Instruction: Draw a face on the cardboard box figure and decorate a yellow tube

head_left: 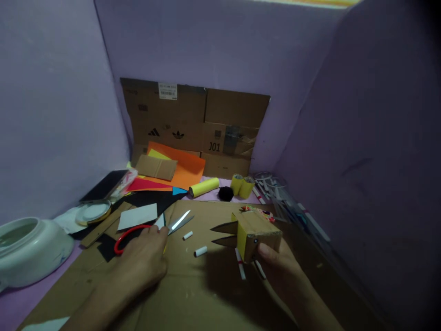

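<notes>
My right hand grips a small cardboard box, thumb on its near side. The box has a yellow end face, from which two dark pointed strips stick out to the left. A small dark dot marks its near side. My left hand lies with curled fingers over the middle of the red-handled scissors, whose blades are slightly parted and point away to the right. Its fingertips are partly hidden. A bit of yellow shows beside that hand. Two short white caps rest on the cardboard sheet between my hands.
A white ceramic pot stands at left, near a round lid. Behind are orange paper, a yellow tube, two short yellow rolls and a black pompom. Markers lie beneath the box; clear containers line the right.
</notes>
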Demonstrator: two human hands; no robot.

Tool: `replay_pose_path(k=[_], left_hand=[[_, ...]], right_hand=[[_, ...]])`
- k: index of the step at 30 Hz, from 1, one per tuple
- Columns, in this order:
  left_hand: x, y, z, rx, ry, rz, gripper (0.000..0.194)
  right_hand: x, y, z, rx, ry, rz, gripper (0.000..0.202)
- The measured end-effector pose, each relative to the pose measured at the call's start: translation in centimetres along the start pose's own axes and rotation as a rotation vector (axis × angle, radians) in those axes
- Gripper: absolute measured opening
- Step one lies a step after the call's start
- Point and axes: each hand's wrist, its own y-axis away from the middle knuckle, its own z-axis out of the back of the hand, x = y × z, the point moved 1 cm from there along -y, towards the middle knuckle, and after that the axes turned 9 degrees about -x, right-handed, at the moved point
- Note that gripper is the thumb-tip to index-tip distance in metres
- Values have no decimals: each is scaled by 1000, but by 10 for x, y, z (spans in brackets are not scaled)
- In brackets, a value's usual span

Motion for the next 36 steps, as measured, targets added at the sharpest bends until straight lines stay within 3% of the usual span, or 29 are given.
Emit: replay_pose_path(k=[6, 14, 21, 29, 33, 36], left_hand=[[20, -4, -4, -12, -17, 0, 33], [11, -1, -7, -46, -74, -57, 59], [11, -5, -7, -22, -79, -94, 44], [16, 1, 5, -55, 213, -108, 23], [22, -6, 2, -58, 381, -43, 28], [28, -11, 1, -120, 697, 19, 34]], right_hand=[[11, -3, -6, 44, 34, 7, 68], [13, -3, 1, 0, 9, 9, 66], [18, -9, 14, -53, 98, 92, 62], [25, -9, 12, -71, 2, 122, 66], [27, -9, 13, -87, -11, 122, 68], [26, -9, 16, -94, -49, 117, 69]])
